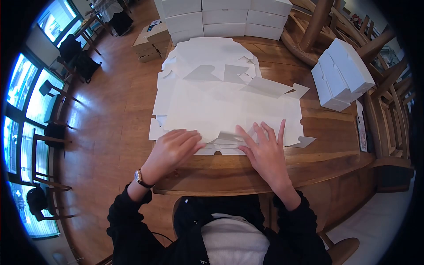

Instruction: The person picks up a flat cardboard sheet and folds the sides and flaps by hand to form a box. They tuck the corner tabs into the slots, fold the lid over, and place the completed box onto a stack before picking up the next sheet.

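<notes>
A flat white cardboard box blank with cut flaps lies on top of a pile of similar blanks on the wooden table. My left hand, with a watch on its wrist, is closed at the blank's near left edge, fingers together and thumb along the edge. My right hand rests by the near edge to the right of it, its fingers spread over the card. Between the hands a small near flap stands partly raised. Other flaps stick up along the blank's far side.
Stacked white boxes stand at the table's far side, and more white boxes stand at right. A phone lies near the right edge by wooden chairs. Brown cartons sit beyond the table at left. Another person is far left.
</notes>
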`<state>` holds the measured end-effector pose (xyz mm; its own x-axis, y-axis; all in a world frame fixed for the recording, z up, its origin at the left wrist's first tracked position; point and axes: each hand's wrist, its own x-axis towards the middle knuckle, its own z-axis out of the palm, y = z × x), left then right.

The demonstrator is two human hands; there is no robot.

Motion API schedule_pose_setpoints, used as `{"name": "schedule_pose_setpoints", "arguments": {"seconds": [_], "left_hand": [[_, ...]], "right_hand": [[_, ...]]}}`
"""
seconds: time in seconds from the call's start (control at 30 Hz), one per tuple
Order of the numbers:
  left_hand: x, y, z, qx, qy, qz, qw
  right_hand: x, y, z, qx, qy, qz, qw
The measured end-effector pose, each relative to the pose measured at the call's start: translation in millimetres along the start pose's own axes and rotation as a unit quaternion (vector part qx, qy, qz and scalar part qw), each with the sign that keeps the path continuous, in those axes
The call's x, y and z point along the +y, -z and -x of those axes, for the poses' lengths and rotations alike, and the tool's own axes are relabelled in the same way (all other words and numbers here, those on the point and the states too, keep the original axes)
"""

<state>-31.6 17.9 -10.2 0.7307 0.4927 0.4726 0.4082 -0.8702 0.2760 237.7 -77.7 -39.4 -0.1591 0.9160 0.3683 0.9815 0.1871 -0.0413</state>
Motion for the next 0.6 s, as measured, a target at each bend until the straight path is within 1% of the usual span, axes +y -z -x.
{"name": "schedule_pose_setpoints", "arguments": {"seconds": [0.1, 0.13, 0.23, 0.33, 0.43, 0.53, 0.6], "left_hand": [[-10, -6, -16, 0.026, 0.034, 0.052, 0.998], [-12, -12, -23, 0.059, 0.051, 0.064, 0.995], [-22, -23, -40, 0.04, 0.102, 0.046, 0.993], [-39, -44, -51, 0.052, 0.026, -0.126, 0.99], [-43, -61, -47, 0.01, 0.064, -0.159, 0.985], [-47, -67, -43, 0.023, 0.077, -0.153, 0.985], [-51, -66, -41, -0.007, 0.104, -0.116, 0.988]], "right_hand": [[-3, -2, -1, 0.011, 0.004, 0.028, 1.0], [-4, -2, -1, 0.009, -0.001, 0.027, 1.0], [-6, -2, -2, 0.015, -0.006, 0.024, 1.0], [-5, -5, -2, 0.025, -0.009, 0.026, 0.999], [-5, -7, -2, 0.029, -0.011, 0.033, 0.999], [-5, -7, -4, 0.03, -0.009, 0.038, 0.999], [-5, -7, -4, 0.03, -0.008, 0.038, 0.999]]}}
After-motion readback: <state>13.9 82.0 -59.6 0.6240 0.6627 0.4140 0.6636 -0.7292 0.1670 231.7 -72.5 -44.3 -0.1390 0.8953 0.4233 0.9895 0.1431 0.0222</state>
